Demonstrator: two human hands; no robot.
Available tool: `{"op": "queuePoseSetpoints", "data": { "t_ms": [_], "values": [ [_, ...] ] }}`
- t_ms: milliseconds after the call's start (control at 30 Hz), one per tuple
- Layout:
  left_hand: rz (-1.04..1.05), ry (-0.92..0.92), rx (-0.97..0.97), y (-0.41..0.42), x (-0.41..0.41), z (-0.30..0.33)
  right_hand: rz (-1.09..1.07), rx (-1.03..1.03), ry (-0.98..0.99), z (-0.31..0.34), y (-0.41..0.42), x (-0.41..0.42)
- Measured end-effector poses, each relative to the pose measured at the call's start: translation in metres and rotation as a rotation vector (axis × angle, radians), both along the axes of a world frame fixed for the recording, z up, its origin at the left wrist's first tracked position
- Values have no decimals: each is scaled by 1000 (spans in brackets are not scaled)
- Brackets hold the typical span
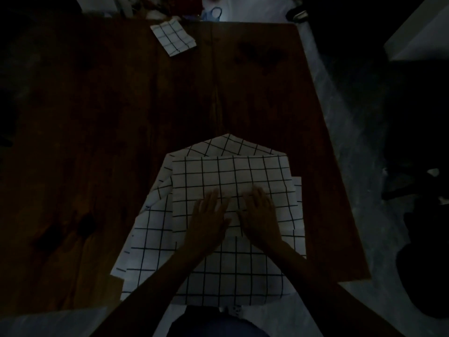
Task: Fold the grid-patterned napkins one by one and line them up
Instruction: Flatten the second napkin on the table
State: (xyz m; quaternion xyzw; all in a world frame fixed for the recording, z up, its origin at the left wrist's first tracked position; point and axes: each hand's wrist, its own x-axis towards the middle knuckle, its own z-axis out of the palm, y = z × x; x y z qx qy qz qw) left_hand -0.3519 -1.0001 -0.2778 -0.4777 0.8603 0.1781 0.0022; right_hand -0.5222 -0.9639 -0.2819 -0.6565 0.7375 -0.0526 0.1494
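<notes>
Now I see my left hand (210,215) and right hand (258,210) lying flat, fingers straight, side by side on the top napkin (230,173), pressing it, gripping nothing. It tops a loose napkin pile (218,271) at the table's (97,117) six o'clock edge. One folded napkin (173,38) sits well apart at twelve o'clock.

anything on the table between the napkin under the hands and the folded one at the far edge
Nothing visible. Bare table lies between the top napkin, under the left hand and right hand, and the folded napkin, though the scene is dark.
</notes>
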Motion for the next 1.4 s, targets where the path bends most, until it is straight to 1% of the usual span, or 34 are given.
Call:
{"op": "queuePoseSetpoints", "data": {
  "t_ms": [200, 367, 500, 633, 767, 967, 1100, 1133, 1267, 1333, 1400],
  "values": [
    [-3, -85, 5, 20, 5, -30, 16, 76, 56, -24, 31, -14],
    [9, -98, 11, 26, 10, -33, 32, 69, 56, -26, 41, -15],
    [-3, -55, -46, 24, 7, -29, 31, 43, 56, -24, 38, -16],
    [-5, -2, -55, 22, -2, -30, 42, -8, 27, -23, 25, -9],
    [1, -17, -52, 22, 2, -39, 5, 15, 21, -30, 20, -8],
    [19, -46, -43, 22, 10, -38, -45, 28, 58, -31, 38, -24],
    [35, -57, -17, 21, 9, -37, -75, 20, 39, -27, 45, -27],
    [39, -55, -15, 20, 9, -37, -67, -3, 21, -25, 45, -25],
    [49, -3, -35, 15, -1, -33, 77, -135, -2, -16, 23, -1],
    [40, 17, -41, 11, -8, -33, 58, -109, -45, -19, 6, 17],
    [33, -4, -48, 6, -9, -35, 42, -54, -48, -26, 1, 23]
  ]
}}
